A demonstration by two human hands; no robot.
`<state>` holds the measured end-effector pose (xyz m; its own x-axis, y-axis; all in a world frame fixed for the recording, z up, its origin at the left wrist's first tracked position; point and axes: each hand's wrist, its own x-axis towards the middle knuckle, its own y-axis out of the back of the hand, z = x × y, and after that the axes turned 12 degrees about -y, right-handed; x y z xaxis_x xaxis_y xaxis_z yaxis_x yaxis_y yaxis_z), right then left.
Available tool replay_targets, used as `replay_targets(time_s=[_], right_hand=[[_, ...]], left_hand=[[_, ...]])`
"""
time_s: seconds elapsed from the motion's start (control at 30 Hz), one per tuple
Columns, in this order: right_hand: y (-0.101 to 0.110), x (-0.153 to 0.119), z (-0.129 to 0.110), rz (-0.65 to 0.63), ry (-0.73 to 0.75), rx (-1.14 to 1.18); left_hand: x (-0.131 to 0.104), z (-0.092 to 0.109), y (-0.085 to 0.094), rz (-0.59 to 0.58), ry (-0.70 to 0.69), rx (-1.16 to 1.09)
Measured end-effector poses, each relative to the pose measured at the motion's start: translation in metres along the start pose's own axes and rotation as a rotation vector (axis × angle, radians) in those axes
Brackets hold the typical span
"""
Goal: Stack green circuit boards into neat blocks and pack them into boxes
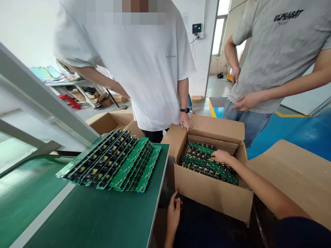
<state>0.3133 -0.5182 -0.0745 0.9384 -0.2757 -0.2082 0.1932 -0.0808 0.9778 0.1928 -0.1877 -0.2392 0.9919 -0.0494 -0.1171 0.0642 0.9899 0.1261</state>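
Green circuit boards (204, 160) with black and yellow parts fill an open cardboard box (212, 193). My right hand (222, 156) reaches into the box from the right, its fingers closed at the edge of a green board among them; the fingertips are partly hidden. Below the box's near left corner, my left hand (174, 209) is raised with its fingers loosely bent and apart, holding nothing. On the green table (124, 213) to the left, a slanted row of more circuit boards (113, 162) leans together.
A person in a white shirt (155, 69) stands behind the box, one hand (186, 120) on its flap. Another person in a grey shirt (281, 58) stands at right. A second carton (111, 120) lies behind the table, a cardboard flap (292, 175) at right. A metal frame (46, 93) crosses the left.
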Motion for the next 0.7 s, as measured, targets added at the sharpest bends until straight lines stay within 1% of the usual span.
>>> replay_targets(time_s=[0.03,0.1,0.13,0.2,0.3,0.37,0.5,0.6,0.7], right_hand=[[-0.009,0.007,-0.020,-0.015,0.022,0.011],[-0.025,0.018,-0.054,-0.007,0.048,0.045],[-0.032,0.020,-0.066,-0.004,0.057,0.061],[-0.045,0.017,-0.080,-0.037,0.096,0.086],[-0.064,-0.003,-0.078,-0.137,0.217,0.124],[-0.076,-0.020,-0.071,-0.146,0.268,0.152],[-0.100,-0.045,-0.061,-0.065,0.272,0.161],[-0.113,-0.050,-0.061,-0.004,0.275,0.134],[-0.121,-0.048,-0.062,0.054,0.291,0.112]], left_hand=[[0.000,-0.002,0.001,0.027,0.009,-0.041],[-0.001,-0.004,0.003,0.080,0.030,-0.109],[-0.001,-0.005,0.003,0.105,0.039,-0.137],[-0.002,-0.007,0.003,0.145,0.053,-0.183],[-0.002,-0.010,0.003,0.168,0.070,-0.226],[-0.003,-0.011,0.003,0.169,0.083,-0.242],[-0.005,-0.012,0.004,0.166,0.095,-0.256],[-0.007,-0.011,0.004,0.163,0.092,-0.252],[-0.007,-0.009,0.004,0.163,0.088,-0.247]])
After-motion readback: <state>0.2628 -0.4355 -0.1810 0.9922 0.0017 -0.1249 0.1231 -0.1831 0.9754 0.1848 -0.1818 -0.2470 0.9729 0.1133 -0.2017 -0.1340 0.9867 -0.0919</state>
